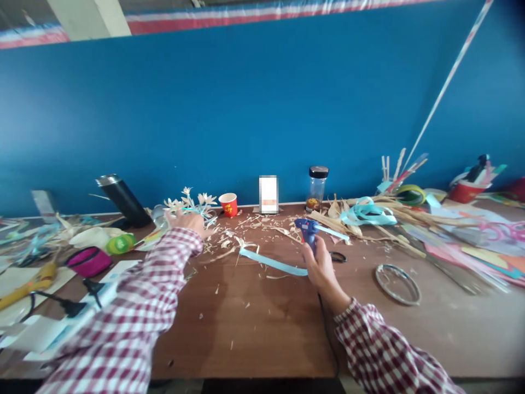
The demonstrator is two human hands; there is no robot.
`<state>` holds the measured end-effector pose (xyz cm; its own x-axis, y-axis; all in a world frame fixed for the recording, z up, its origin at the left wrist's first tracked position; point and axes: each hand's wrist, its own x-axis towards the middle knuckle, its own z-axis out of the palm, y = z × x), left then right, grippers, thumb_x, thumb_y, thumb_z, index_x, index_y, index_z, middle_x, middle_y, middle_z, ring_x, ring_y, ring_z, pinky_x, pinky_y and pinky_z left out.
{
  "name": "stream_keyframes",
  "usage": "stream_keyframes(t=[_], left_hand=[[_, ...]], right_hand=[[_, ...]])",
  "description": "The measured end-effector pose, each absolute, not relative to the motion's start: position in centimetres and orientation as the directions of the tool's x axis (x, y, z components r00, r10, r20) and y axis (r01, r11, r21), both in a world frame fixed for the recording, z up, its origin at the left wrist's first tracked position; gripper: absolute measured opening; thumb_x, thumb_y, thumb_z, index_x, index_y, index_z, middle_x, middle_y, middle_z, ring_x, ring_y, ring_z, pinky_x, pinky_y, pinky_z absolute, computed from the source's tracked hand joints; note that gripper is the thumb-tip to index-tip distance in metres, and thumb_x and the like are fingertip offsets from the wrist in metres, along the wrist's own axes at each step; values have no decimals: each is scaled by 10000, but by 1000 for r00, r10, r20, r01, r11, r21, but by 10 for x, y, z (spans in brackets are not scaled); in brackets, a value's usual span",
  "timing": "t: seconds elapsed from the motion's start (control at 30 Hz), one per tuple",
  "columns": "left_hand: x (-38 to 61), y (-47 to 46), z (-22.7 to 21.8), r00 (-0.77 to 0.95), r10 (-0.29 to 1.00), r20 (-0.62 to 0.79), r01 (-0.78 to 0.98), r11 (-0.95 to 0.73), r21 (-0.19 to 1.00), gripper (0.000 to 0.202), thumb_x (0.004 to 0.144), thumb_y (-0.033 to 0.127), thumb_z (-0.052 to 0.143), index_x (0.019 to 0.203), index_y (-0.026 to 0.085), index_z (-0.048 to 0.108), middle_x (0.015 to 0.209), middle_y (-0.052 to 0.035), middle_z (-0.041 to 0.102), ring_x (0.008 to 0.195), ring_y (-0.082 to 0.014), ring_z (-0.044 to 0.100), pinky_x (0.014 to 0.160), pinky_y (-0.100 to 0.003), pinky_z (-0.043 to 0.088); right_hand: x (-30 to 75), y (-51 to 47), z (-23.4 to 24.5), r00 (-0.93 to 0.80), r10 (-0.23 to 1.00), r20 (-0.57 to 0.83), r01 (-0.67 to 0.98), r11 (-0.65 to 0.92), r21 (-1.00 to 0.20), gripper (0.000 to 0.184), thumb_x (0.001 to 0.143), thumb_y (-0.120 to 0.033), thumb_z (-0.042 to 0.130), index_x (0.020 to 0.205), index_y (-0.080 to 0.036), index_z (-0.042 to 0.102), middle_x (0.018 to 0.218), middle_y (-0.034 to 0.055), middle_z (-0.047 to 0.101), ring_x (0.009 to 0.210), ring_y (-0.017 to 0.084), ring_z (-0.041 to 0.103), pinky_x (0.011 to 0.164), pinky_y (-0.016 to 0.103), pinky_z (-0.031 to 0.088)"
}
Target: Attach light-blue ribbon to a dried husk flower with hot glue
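My right hand (pixel 319 266) is closed around the grip of a blue glue gun (pixel 307 230), held upright above the wooden table (pixel 262 323) with its cord trailing toward me. A light blue ribbon strip (pixel 270 263) lies just left of that hand. My left hand (pixel 189 221) reaches far out to the back of the table and rests on a bunch of pale straw flowers with blue stems (pixel 192 205). Its fingers are hidden from here, so I cannot see whether they grip the flowers.
Straw shavings (pixel 250 232) litter the table's middle. At the back stand a black flask (pixel 123 200), a red paper cup (pixel 228 204) and a glass jar (pixel 317 189). A metal ring (pixel 397 283), scissors (pixel 338 256), ribbon coils (pixel 367 212) and coloured paper (pixel 471 241) lie right; a power strip (pixel 88 298) left.
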<state>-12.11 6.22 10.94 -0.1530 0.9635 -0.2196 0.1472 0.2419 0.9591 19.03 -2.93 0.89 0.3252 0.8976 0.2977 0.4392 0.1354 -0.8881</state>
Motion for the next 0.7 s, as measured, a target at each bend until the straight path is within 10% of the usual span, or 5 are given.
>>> stream_keyframes(t=[0.53, 0.7], left_hand=[[-102, 57, 102, -137, 986, 98, 388, -38, 921, 483, 903, 351, 312, 629, 189, 674, 678, -65, 716, 719, -144, 666, 555, -186, 517], [-96, 46, 73, -178, 967, 184, 544, -59, 837, 225, 771, 351, 572, 767, 186, 725, 752, -48, 717, 803, -195, 665, 753, -242, 511]], right_hand=[[191, -31, 7, 286, 905, 314, 489, 144, -860, 464, 831, -454, 416, 1175, -144, 454, 893, 108, 650, 750, 230, 609, 682, 340, 453], [190, -31, 7, 280, 906, 317, 462, 162, -872, 427, 843, -442, 418, 1150, -147, 459, 891, 98, 644, 738, 216, 607, 696, 339, 457]])
